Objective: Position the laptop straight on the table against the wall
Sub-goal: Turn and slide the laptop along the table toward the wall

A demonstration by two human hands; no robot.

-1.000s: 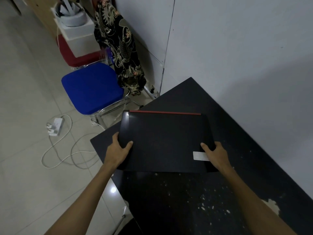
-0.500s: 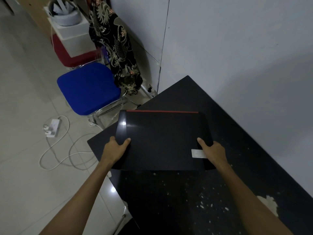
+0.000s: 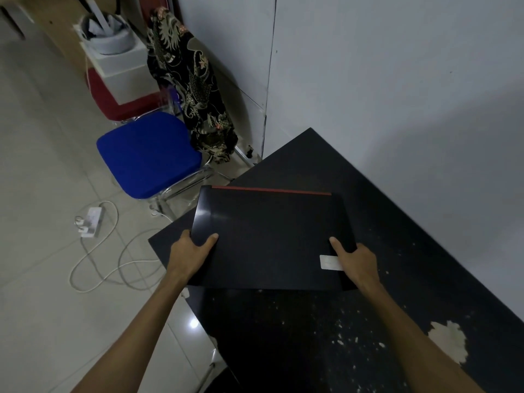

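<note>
A closed black laptop with a red strip along its far edge and a white sticker near its right corner lies over the black table. It sits askew to the white wall, and its far left corner juts past the table's edge. My left hand grips the laptop's near left corner, thumb on the lid. My right hand grips the near right corner, thumb on top beside the sticker. Whether the laptop rests on the table or is lifted slightly, I cannot tell.
A blue-seated chair stands left of the table with a patterned cloth draped on it. A white power strip and looped cable lie on the tiled floor. White boxes sit on a red chair behind. The table's surface is chipped near me.
The view has shifted slightly; the laptop and both hands keep the same grip and nearly the same place over the table.
</note>
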